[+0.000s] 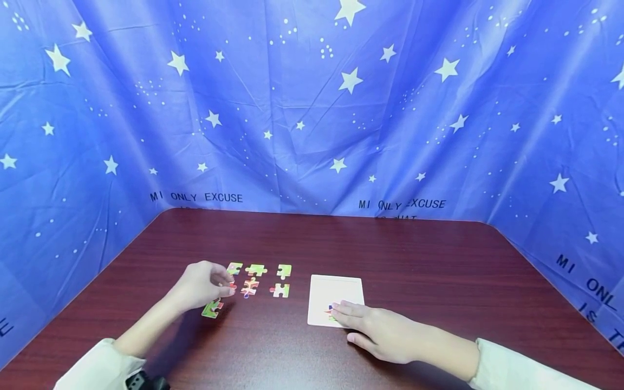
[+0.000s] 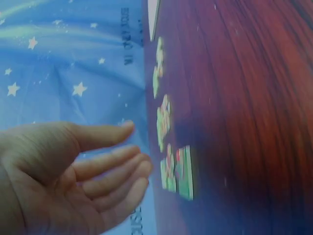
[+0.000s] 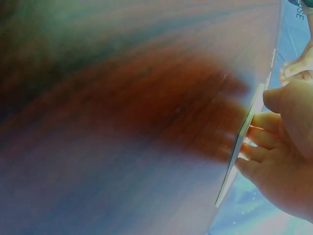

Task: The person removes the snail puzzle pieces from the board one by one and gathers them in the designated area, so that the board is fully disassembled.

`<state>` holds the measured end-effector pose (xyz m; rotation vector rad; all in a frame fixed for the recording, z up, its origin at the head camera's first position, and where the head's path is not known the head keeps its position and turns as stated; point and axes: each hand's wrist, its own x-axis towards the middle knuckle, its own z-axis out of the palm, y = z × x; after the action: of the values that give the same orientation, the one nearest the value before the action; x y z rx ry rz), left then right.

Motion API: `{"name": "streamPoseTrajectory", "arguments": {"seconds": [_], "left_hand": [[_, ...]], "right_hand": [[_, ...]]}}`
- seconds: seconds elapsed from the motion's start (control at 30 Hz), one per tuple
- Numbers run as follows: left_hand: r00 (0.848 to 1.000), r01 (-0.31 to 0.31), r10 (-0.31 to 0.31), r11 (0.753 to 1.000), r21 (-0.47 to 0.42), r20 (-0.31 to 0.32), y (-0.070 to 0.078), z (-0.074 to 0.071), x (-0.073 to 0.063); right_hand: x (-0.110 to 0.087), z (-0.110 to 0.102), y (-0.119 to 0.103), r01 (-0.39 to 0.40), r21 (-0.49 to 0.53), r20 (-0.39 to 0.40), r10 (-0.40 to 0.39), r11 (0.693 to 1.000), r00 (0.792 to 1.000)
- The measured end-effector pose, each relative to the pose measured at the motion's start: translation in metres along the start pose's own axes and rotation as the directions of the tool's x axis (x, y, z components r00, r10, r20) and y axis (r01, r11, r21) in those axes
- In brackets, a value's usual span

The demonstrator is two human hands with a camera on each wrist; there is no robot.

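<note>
My left hand (image 1: 197, 284) hovers above the left end of a group of jigsaw puzzle pieces. Its fingers are loosely bent, and the left wrist view shows nothing between thumb and fingers. Below it lies a green corner piece (image 1: 211, 310); another piece beside the fingertips is partly hidden. My right hand (image 1: 390, 335) rests its extended fingers on the near right part of a square white puzzle tray (image 1: 331, 290). A small colourful piece (image 1: 329, 312) shows in the tray at those fingertips, partly covered by them.
More loose pieces lie left of the tray: a green edge piece (image 1: 256, 270), a corner piece (image 1: 285, 270), a reddish piece (image 1: 251, 287) and a green-and-pink one (image 1: 281, 291). The dark red wooden table (image 1: 400, 254) meets a blue star-printed curtain (image 1: 292, 146) behind.
</note>
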<state>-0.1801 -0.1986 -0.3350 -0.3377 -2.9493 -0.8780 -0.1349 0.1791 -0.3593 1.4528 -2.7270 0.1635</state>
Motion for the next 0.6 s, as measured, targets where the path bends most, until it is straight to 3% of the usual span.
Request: {"name": "streamPoseTrajectory", "arguments": {"seconds": [0.1,0.23,0.37,0.43,0.6], "left_hand": [[0.993,-0.114,0.115,0.992,-0.052,0.017,0.009,0.011,0.007],[0.970,-0.235,0.240,0.967,-0.097,0.036,0.024,0.028,0.016],[0.945,-0.320,0.326,0.942,-0.099,0.042,0.044,0.047,0.024],[0.937,-0.337,0.344,0.935,-0.106,0.053,0.054,0.056,0.027],[0.904,-0.411,0.421,0.905,-0.112,0.080,0.075,0.075,0.030]], "right_hand": [[0.000,0.000,-0.001,0.012,-0.002,-0.006,-0.012,1.000,1.000],[0.000,0.001,-0.001,0.027,-0.002,-0.011,-0.027,1.000,1.000],[0.000,0.001,0.001,0.026,0.002,-0.008,-0.026,1.000,1.000],[0.000,0.000,0.001,0.023,0.002,-0.008,-0.023,1.000,1.000],[0.000,0.000,0.002,0.026,0.001,-0.015,-0.026,1.000,1.000]]}}
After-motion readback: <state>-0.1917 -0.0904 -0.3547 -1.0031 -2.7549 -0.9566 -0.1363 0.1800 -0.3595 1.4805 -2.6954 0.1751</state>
